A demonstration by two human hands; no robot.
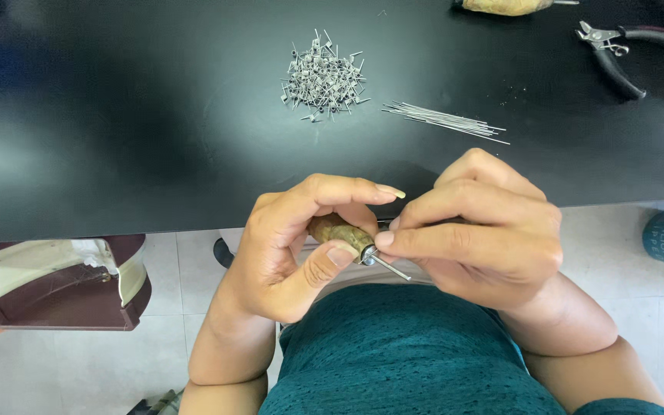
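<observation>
Over a pale tiled floor [163, 323], the left hand [286, 246] grips a wooden-handled tool [341, 233] while the right hand [478, 230] pinches its metal tip. Beyond, the black table [117, 115] holds straight wires [447, 121], a coil pile [323, 77] and pliers [616, 50].

Beyond the fingers [424, 211], on the table [117, 115], lay a pile of wire coils [323, 78], with a bundle of straight wires [446, 121] just right of it. Pliers [612, 50] lay farther right, well apart from the fingers.
</observation>
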